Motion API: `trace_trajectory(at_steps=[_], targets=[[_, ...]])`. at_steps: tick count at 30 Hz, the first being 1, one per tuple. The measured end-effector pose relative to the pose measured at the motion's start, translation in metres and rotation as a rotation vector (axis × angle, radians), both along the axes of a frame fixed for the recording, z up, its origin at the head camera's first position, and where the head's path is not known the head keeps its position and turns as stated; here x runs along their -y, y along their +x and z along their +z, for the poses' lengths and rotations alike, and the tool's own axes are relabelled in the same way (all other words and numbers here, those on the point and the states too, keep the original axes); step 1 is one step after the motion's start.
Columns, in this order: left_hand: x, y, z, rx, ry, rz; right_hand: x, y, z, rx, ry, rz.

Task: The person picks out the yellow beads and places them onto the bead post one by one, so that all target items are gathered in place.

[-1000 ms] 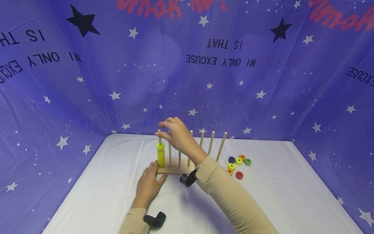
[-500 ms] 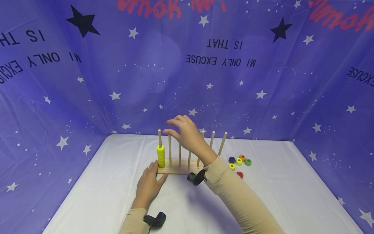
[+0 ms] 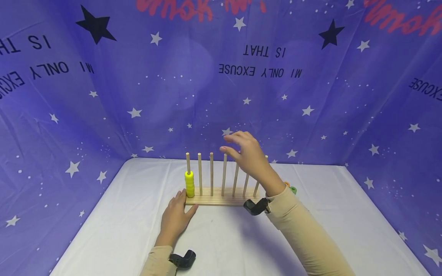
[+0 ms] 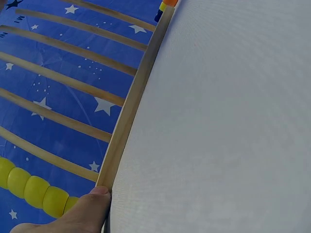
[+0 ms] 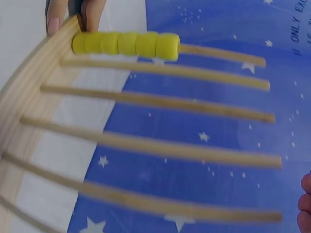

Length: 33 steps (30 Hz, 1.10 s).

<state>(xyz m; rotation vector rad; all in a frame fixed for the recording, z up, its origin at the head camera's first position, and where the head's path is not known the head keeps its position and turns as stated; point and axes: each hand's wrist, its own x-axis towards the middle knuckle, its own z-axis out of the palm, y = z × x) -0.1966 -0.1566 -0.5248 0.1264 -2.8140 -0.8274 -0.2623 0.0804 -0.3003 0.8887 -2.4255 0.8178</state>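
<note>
A wooden peg rack [image 3: 221, 200] stands on the white cloth, its upright pegs in a row. On the leftmost peg sits a stack of yellow beads [image 3: 190, 184]; the peg's top sticks out above them. My left hand [image 3: 174, 218] holds the rack's left end, with the thumb [image 4: 92, 204] on the front edge of the base and fingers at the end beside the beads. Over the right half of the rack, near the peg tops, is my right hand [image 3: 249, 155], thumb and fingers apart and nothing between them. Its fingertips [image 5: 306, 206] show at the right wrist view's edge.
Behind the right forearm, an orange bead [image 3: 287, 184] and a green bead [image 3: 293, 190] partly show on the cloth. A purple curtain [image 3: 221, 96] with stars and lettering encloses the table at the back and sides.
My right hand has moved right, from the top of the beaded peg to above the right-hand pegs. The top yellow bead has dropped onto the stack. The left hand stays put.
</note>
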Motion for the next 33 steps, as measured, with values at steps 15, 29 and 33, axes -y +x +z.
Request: trace_trajectory(at_steps=[15, 29, 33], targets=[[0.002, -0.001, -0.003, -0.014, -0.013, -0.013, -0.070, 0.008, -0.006, 0.017, -0.021, -0.110], [0.001, -0.001, -0.002, -0.015, -0.014, -0.013, -0.125, 0.012, -0.041, 0.050, -0.046, -0.262], [0.000, 0.000, 0.000, -0.019, -0.015, -0.009, -0.134, 0.011, -0.060, 0.096, -0.035, -0.283]])
